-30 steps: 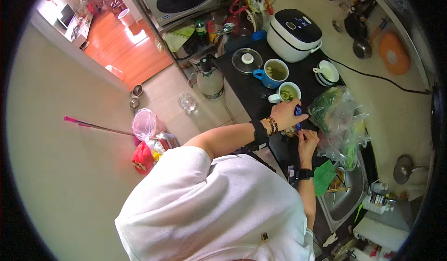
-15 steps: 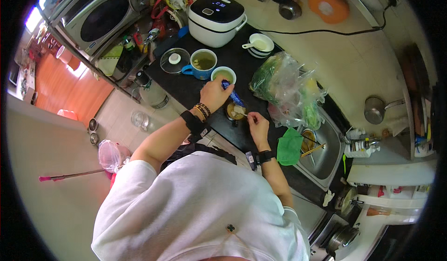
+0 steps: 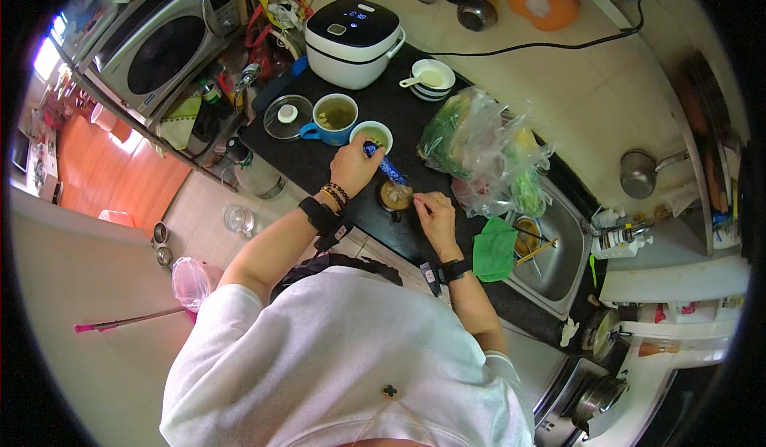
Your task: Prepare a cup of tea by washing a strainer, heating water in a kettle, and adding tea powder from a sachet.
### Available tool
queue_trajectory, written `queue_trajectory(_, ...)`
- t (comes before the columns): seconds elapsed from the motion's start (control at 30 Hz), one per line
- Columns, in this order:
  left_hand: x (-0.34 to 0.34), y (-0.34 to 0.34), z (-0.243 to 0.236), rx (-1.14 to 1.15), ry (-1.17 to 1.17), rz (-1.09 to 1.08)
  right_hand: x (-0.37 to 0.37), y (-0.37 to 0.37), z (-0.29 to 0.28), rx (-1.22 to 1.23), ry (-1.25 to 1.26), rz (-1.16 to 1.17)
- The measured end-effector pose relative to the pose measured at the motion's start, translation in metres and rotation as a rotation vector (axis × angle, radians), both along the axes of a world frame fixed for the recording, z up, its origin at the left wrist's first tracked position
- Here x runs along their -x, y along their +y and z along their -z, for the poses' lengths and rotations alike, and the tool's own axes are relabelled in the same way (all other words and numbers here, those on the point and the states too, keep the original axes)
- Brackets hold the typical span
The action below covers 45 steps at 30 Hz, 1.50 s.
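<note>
My left hand (image 3: 355, 168) grips the blue patterned handle of a spoon (image 3: 388, 163), whose lower end is over a small dark-rimmed jar (image 3: 395, 197) with brownish contents. At the jar's right side my right hand (image 3: 438, 220) has its fingertips pinched together; what they hold is too small to make out. Just beyond my left hand stands a small white cup (image 3: 385, 131) with pale green contents. Beside it is a blue mug (image 3: 332, 136) of yellowish liquid with pale pieces. A glass lid with a white knob (image 3: 287, 114) lies left of the mug.
A white rice cooker (image 3: 351, 64) stands at the back, with stacked bowls and a white spoon (image 3: 431, 76) to its right. Bagged vegetables (image 3: 475, 148) lie beyond my right hand, near a green cloth (image 3: 495, 250) and the steel sink (image 3: 562, 267). A microwave (image 3: 163, 52) is at left.
The whole view has shifted slightly. The spoon's end has come lower, over the jar. The pale thing pinched in my right hand no longer shows clearly.
</note>
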State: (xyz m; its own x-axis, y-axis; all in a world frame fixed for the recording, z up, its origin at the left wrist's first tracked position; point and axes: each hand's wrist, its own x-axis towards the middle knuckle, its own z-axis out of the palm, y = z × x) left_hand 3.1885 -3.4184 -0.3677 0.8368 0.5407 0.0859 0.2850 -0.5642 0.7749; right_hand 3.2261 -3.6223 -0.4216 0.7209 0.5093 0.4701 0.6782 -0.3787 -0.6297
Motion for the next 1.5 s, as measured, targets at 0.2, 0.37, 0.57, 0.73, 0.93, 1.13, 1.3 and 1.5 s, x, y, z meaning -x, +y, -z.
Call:
queue_trajectory(0.2, -0.002, -0.002, 0.005, -0.045, 0.008, 0.037, 0.008, 0.007, 0.002, 0.009, 0.113, 0.019)
queue_trajectory(0.37, 0.004, -0.011, 0.002, -0.09, -0.047, 0.108, 0.003, 0.003, 0.008, -0.005, 0.075, 0.055)
queue_trajectory(0.57, 0.014, 0.008, 0.041, 0.413, -0.341, 0.074, 0.007, -0.003, 0.005, -0.011, 0.106, 0.063)
queue_trajectory(0.73, 0.027, 0.019, 0.057, 0.39, -0.209, 0.007, 0.007, -0.005, 0.007, -0.011, 0.105, 0.056)
queue_trajectory(0.93, 0.029, 0.027, 0.06, 0.741, -0.134, -0.02, 0.008, -0.006, 0.006, -0.002, 0.12, 0.05)
queue_trajectory(1.13, 0.029, 0.033, 0.072, 0.786, -0.157, 0.017, 0.009, -0.005, 0.006, -0.012, 0.134, 0.069)
queue_trajectory(1.3, 0.03, 0.034, 0.082, 0.767, -0.122, 0.008, 0.01, -0.006, 0.003, 0.0, 0.138, 0.089)
queue_trajectory(1.5, 0.024, 0.024, 0.071, 0.719, -0.109, -0.096, 0.015, -0.01, -0.015, -0.075, -0.045, 0.044)
